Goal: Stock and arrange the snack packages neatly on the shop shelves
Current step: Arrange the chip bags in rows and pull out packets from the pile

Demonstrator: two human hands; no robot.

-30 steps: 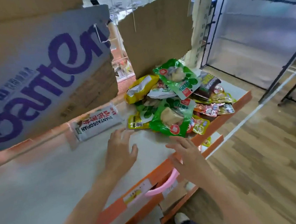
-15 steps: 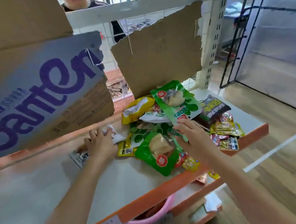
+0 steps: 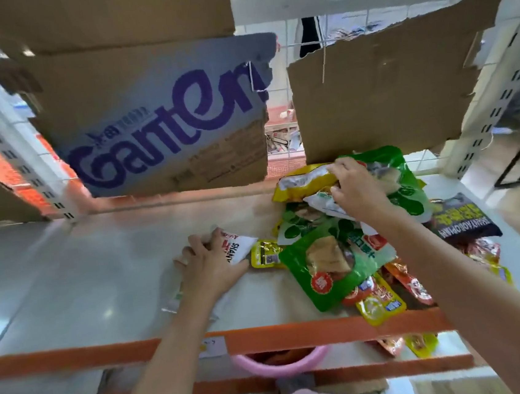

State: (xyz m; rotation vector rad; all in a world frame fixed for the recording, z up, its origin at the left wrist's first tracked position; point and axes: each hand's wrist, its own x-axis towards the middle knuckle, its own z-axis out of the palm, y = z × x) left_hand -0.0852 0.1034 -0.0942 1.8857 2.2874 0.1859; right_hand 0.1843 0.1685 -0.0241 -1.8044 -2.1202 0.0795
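My left hand [image 3: 210, 266] lies on the white shelf [image 3: 84, 279], fingers curled over a white snack packet [image 3: 236, 247] with red and black print, gripping it against the shelf surface. Just right of that hand sits a small yellow sachet [image 3: 265, 255], touching the packet's edge. My right hand [image 3: 355, 186] reaches farther back into the snack pile, fingers pinching a yellow packet [image 3: 299, 183] at the top of the heap; a white packet [image 3: 323, 201] lies directly beneath the thumb. Below my right forearm lies a large green pouch [image 3: 330, 269], tilted, overlapping smaller red and yellow sachets [image 3: 380, 304] at the orange front lip [image 3: 108, 354] of the shelf. Right of that forearm lies a black packet [image 3: 463, 223]. Beyond my left hand hangs a printed cardboard panel [image 3: 164, 126]; beyond my right, a plain torn cardboard sheet [image 3: 385, 87].
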